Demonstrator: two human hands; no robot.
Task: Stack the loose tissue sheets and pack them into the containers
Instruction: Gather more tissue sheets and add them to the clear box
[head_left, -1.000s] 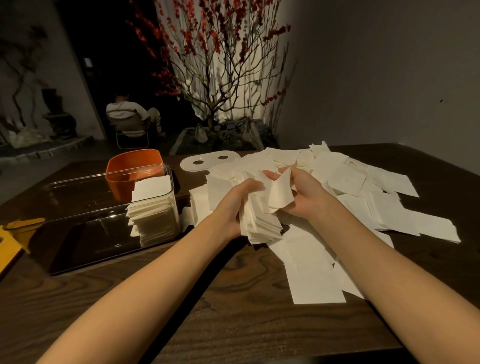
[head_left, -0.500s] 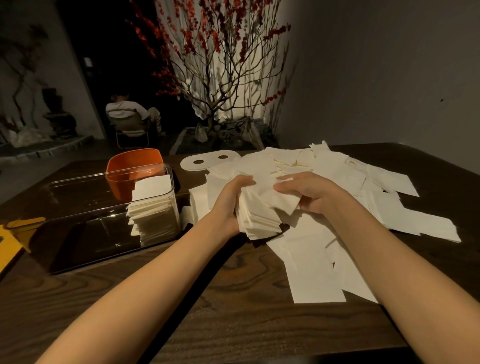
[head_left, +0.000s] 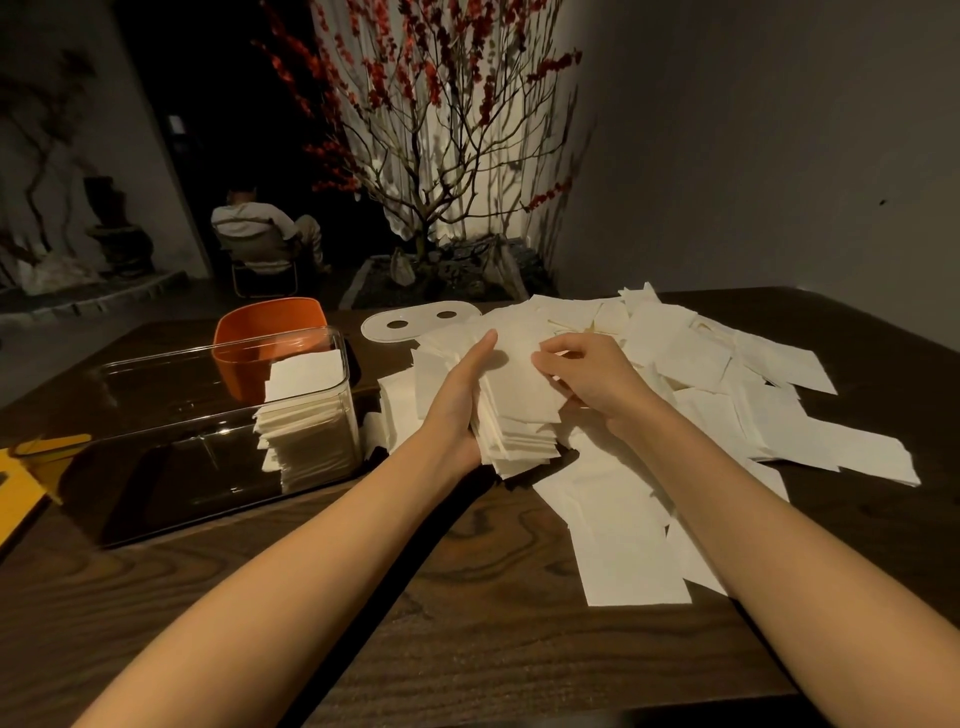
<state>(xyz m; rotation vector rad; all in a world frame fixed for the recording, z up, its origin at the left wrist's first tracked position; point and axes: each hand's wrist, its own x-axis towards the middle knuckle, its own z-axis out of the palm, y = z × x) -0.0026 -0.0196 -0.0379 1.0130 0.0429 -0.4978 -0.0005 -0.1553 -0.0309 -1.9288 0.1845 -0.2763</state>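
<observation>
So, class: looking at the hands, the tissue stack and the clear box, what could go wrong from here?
1. The stack in the left hand is fanned and uneven at its lower edge; sheets may slip out while it is carried.
2. The clear box already holds a pile against its right wall; a careless drop could topple it.
3. The right hand may drag loose sheets towards the table edge.

We note: table (head_left: 467, 613) – dark wood, visible grain | sheets (head_left: 634, 551) – matt white tissue paper | box (head_left: 218, 415) – clear glossy plastic | tub (head_left: 270, 325) – smooth orange plastic
</observation>
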